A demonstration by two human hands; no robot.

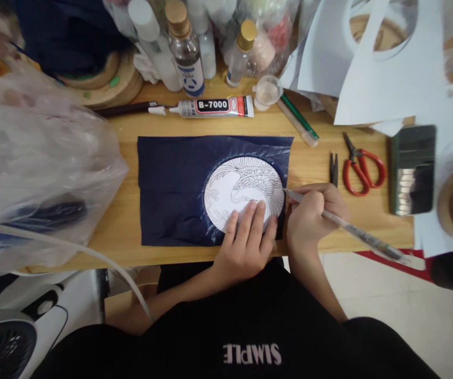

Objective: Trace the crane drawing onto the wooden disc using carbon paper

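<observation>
An oval of white paper (220,192) printed with a line drawing of a crane lies on the right half of a dark blue sheet (171,189). My left hand (246,242) rests flat with fingers spread over the oval's lower part, covering some of the drawing. In my right hand (313,210) is a slim pen (353,234), its fingers closed round the barrel. The pen's tip meets the right edge of the oval, or sits just beside it; contact is hard to tell. A dark line runs around the oval on the blue sheet.
Red-handled scissors (364,168), dark tweezer-like tips (333,167) and a dark green box (413,171) lie to the right. Behind the sheet are a B-7000 glue tube (214,107), a green pen (299,118) and several bottles (187,58). A plastic bag (45,158) bulges at left.
</observation>
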